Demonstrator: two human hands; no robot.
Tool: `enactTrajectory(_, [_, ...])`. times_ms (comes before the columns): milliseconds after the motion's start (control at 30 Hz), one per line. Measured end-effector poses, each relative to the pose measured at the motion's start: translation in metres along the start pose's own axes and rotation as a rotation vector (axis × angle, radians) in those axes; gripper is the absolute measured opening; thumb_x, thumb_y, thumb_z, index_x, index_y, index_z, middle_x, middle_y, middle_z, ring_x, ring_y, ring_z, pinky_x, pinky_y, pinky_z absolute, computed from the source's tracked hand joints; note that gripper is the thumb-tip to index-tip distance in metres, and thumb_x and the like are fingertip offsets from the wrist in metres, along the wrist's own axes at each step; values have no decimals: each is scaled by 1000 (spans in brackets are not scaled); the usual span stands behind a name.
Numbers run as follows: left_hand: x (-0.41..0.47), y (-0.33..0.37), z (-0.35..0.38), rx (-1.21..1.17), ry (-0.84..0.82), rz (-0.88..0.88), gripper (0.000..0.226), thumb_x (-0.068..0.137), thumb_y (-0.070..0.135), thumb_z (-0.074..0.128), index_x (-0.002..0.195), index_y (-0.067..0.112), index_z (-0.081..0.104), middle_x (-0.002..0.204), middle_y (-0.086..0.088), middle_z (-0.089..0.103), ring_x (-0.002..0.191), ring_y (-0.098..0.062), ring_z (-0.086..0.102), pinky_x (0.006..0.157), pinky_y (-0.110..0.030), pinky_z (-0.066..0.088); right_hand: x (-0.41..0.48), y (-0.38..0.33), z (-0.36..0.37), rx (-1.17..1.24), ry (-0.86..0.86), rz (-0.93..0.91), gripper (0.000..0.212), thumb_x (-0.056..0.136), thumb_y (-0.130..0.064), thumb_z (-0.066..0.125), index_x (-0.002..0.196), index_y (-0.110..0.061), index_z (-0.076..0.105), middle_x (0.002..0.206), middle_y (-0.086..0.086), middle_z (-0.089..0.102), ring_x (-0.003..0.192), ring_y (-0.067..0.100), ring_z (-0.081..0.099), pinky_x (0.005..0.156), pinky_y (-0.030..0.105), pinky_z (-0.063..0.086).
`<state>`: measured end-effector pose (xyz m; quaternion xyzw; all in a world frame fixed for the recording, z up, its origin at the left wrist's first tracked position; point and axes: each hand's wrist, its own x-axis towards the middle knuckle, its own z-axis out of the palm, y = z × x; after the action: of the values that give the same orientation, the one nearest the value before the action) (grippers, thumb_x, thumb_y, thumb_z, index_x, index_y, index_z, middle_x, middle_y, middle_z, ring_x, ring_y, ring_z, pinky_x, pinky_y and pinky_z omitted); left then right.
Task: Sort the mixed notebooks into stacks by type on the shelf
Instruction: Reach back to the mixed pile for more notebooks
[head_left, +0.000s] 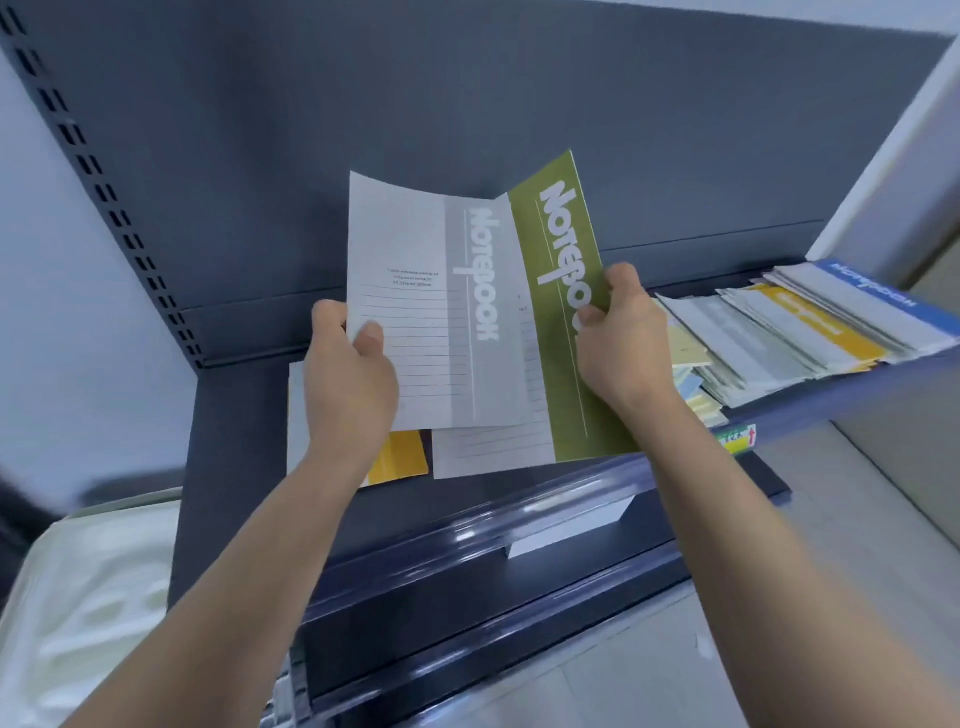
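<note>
A dark grey back panel (467, 104) meets a slotted upright (104, 192), beside a pale wall (47, 270), above a light floor (872, 530).

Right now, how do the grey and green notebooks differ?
Band: grey notebook has a grey one, green notebook an olive one. Grip: left hand holds the grey notebook, right hand the green notebook. Layering: grey notebook overlaps the green notebook's front. Shared: white "Notebook" lettering, ruled panel, both held above the shelf.

Even, bright light; wide-angle bending and motion blur toward edges.
</note>
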<state>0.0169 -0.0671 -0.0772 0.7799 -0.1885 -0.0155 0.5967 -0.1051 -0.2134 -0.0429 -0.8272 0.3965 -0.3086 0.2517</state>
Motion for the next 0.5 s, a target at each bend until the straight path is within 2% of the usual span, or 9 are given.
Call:
enactTrajectory(67, [-7, 10, 15, -13, -5, 15, 3, 100, 12, 38, 100, 13, 41, 76, 14, 45, 64, -6, 43, 55, -25, 38, 2, 14, -17, 14, 16, 14, 16, 96, -7, 42, 111, -8, 41, 90, 2, 49, 64, 14, 44, 49, 24, 29])
enactTrajectory(200, [-28, 34, 55, -21, -8, 59, 3, 100, 13, 39, 98, 14, 40, 76, 16, 45, 63, -3, 44, 48, -15, 36, 9, 50, -54, 41, 63, 32, 16, 95, -7, 42, 111, -9, 42, 90, 2, 51, 74, 21, 45, 56, 27, 30])
enactTrajectory(300, [-48, 57, 101, -51, -42, 72, 2, 100, 14, 39, 99, 14, 40, 78, 17, 46, 65, 0, 47, 43, -7, 37, 17, 88, -91, 45, 112, 28, 19, 95, -7, 43, 114, -9, 43, 92, 0, 49, 77, 19, 43, 44, 16, 28])
enactTrajectory(333, [-56, 66, 118, -58, -54, 74, 2, 100, 14, 39, 100, 14, 41, 79, 17, 47, 67, 0, 48, 44, -7, 39, 21, 103, -105, 42, 122, 25, 20, 95, -7, 44, 115, -9, 44, 93, -1, 48, 77, 19, 42, 44, 18, 29])
enactTrajectory(433, [-82, 93, 173, -81, -93, 85, 4, 100, 14, 39, 100, 15, 42, 82, 17, 50, 72, 0, 51, 60, -21, 49, 35, 148, -150, 22, 147, 45, 22, 95, -8, 44, 117, -8, 43, 94, -2, 47, 81, 18, 42, 47, 23, 25])
enactTrajectory(500, [-98, 109, 210, -96, -111, 88, 4, 100, 14, 39, 100, 14, 43, 82, 17, 51, 71, -1, 51, 66, -27, 50, 46, 178, -178, 18, 158, 66, 23, 95, -8, 44, 118, -8, 43, 96, -1, 47, 85, 18, 43, 63, 23, 31])
